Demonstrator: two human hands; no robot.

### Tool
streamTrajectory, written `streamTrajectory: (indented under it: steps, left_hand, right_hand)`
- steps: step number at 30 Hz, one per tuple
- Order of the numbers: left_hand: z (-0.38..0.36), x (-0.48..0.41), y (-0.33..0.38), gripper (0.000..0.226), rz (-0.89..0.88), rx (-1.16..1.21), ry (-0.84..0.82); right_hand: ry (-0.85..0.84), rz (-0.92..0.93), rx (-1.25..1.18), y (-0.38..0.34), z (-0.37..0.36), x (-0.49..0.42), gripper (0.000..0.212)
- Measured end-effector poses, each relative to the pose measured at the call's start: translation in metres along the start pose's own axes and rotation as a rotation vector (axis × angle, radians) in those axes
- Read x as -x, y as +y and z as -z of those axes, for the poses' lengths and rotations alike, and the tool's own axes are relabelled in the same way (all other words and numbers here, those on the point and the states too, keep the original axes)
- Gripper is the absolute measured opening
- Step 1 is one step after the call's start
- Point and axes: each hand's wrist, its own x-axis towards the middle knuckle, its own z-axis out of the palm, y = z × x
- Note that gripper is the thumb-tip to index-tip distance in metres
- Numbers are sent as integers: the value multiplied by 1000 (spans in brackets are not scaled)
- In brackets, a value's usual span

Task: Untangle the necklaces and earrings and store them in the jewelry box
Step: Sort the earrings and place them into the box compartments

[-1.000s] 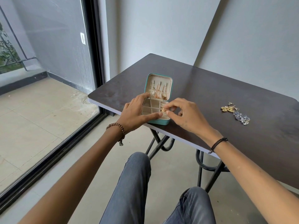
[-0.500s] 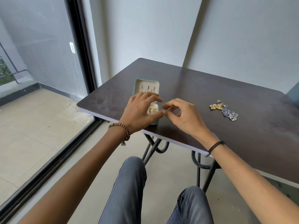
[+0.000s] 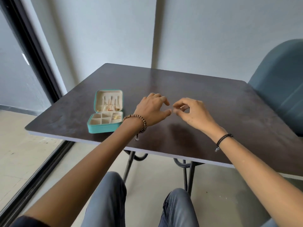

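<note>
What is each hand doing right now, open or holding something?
Left hand: open, fingers loosely curled, nothing in it.
Right hand: pinches a small gold piece, too small to identify.

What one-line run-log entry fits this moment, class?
jewelry box: open, on table | left hand: right of box, fingers loosely curled | right hand: curled around gold glint, grip unclear

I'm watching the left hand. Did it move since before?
Yes. The left hand was on the jewelry box; now it is off it, to the box's right, beside the right hand.
</note>
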Motion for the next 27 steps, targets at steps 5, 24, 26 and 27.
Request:
streamTrajectory:
  steps: [5,24,26,27]
  left_hand:
    - [-26,-38,21,34,-6,53,-69]
    - [-96,-106,90,27,-80,24,-80]
    - [-97,-106,89,28,-66,45,-69]
    - [-98,-106,88,29,-62,51,-66]
  right_hand:
    - [62,-140,42,44,31,-6,20]
    - [-1,-257,94,106,49,3,24]
    - [12,-246,94,106,46,3,22]
    - [20,-245,95,105,45,3,22]
